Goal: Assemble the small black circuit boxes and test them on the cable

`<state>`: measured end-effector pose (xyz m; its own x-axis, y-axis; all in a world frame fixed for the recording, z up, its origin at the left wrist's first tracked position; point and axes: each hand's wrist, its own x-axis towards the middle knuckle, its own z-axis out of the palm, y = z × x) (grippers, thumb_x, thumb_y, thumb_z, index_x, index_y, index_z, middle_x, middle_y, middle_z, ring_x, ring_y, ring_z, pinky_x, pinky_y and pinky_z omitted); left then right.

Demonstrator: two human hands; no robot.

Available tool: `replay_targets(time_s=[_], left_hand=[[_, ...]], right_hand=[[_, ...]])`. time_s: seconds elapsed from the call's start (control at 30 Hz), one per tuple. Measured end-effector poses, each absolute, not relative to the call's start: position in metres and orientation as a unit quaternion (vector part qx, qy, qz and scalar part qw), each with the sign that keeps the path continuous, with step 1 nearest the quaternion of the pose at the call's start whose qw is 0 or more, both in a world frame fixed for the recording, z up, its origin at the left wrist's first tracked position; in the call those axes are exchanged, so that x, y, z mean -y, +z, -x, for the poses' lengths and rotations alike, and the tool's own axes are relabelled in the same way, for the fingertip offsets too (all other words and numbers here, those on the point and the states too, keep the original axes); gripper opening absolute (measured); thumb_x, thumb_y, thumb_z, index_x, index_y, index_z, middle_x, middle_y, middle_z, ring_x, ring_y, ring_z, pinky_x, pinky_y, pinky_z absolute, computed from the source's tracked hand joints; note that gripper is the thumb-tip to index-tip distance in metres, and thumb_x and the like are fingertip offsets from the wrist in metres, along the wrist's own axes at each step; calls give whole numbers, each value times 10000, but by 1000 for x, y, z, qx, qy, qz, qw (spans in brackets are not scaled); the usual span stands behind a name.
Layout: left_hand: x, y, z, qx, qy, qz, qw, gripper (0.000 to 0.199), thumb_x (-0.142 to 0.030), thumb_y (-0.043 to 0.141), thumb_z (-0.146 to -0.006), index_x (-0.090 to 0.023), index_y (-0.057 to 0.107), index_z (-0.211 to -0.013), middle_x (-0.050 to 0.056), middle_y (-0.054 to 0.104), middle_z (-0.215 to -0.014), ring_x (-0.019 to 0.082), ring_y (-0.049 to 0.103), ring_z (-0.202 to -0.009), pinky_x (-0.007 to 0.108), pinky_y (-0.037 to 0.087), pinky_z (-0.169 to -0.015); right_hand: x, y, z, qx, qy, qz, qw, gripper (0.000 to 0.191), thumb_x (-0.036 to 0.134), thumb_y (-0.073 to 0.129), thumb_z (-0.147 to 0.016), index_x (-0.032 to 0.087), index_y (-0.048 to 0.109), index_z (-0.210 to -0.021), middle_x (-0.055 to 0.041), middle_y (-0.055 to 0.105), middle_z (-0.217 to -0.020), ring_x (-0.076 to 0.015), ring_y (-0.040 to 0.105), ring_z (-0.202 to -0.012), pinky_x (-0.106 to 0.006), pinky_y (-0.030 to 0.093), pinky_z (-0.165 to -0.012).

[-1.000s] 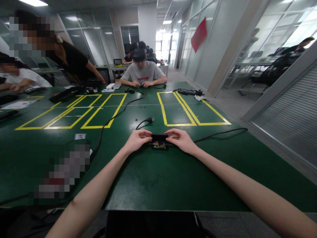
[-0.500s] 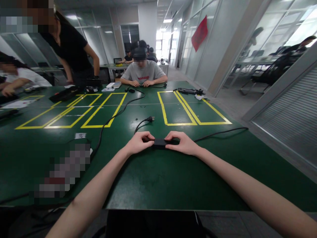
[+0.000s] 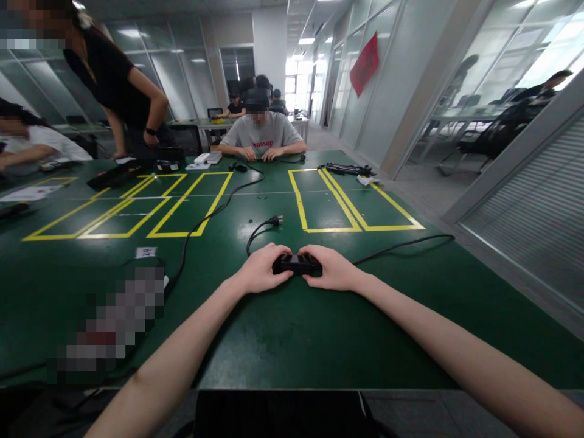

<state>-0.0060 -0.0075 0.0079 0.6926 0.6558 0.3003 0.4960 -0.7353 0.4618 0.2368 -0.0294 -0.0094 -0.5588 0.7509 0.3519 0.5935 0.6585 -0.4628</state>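
Observation:
A black power adapter (image 3: pixel 297 264) lies between my two hands, just over or on the green table; whether it touches the surface I cannot tell. My left hand (image 3: pixel 267 269) is closed round its left end, thumb on the near side and fingers on the far side. The right end sits in the grip of my right hand (image 3: pixel 331 267), held the same way. From behind my left hand a short black cord curves to a mains plug (image 3: pixel 276 220) with its prongs pointing right. Beyond my right hand runs a thin black cable (image 3: pixel 406 244) across the table.
Yellow tape rectangles (image 3: pixel 331 230) mark the green table (image 3: pixel 337 340). On the left lie a blurred-out power strip (image 3: pixel 123 310), a long black cord (image 3: pixel 185 252) and a small label (image 3: pixel 146 252). A folded black tripod (image 3: pixel 349 169) rests far right. Co-workers sit and stand opposite.
My hands have moved closer together and wrap further round the adapter's ends. The adapter looks turned, showing a different face. The standing person in black has shifted left.

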Motion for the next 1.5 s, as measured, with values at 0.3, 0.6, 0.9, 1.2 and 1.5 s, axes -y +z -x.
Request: replay_targets(time_s=[0.3, 0.6, 0.9, 1.2, 1.5], left_hand=[[6, 6, 3, -310, 178, -929, 99, 200, -278, 686, -893, -201, 643, -1073, 53, 692, -953, 229, 650, -874, 317, 501, -767], [7, 13, 3, -284, 152, -945, 62, 248, -435, 602, -975, -199, 668, -1013, 51, 656, -843, 225, 629, -812, 310, 468, -736], [7, 11, 3, -272, 186, -943, 55, 368, -467, 619, -967, -190, 680, -1201, 88, 714, -965, 250, 663, -894, 346, 499, -809], [1, 6, 1, -257, 181, -949, 35, 342, -418, 629, -975, -161, 710, -1186, 113, 755, -997, 256, 696, -945, 379, 489, -900], [1, 8, 2, -255, 187, -948, 16, 334, -410, 627, -971, -190, 705, -1209, 105, 770, -1041, 257, 701, -969, 402, 470, -934]], right_hand=[[30, -8, -240, 897, 133, 366, 206, 328, 291, 607, -951, 177, 616, -1258, -134, 732, -1139, -270, 704, -1026, -399, 550, -892], [31, 0, -243, 896, 146, 376, 187, 282, 317, 630, -944, 199, 682, -1195, -104, 770, -1080, -268, 730, -983, -372, 543, -869], [35, 5, -240, 901, 86, 367, 212, 281, 396, 615, -966, 199, 685, -1154, -107, 772, -1006, -268, 732, -895, -351, 527, -774], [31, -4, -244, 910, 3, 345, 228, 351, 435, 581, -984, 186, 690, -1207, -120, 783, -989, -266, 737, -860, -346, 519, -733], [32, 3, -245, 851, 231, 380, 278, 339, 456, 658, -920, 210, 635, -1152, -69, 757, -995, -195, 702, -729, -302, 533, -645]])
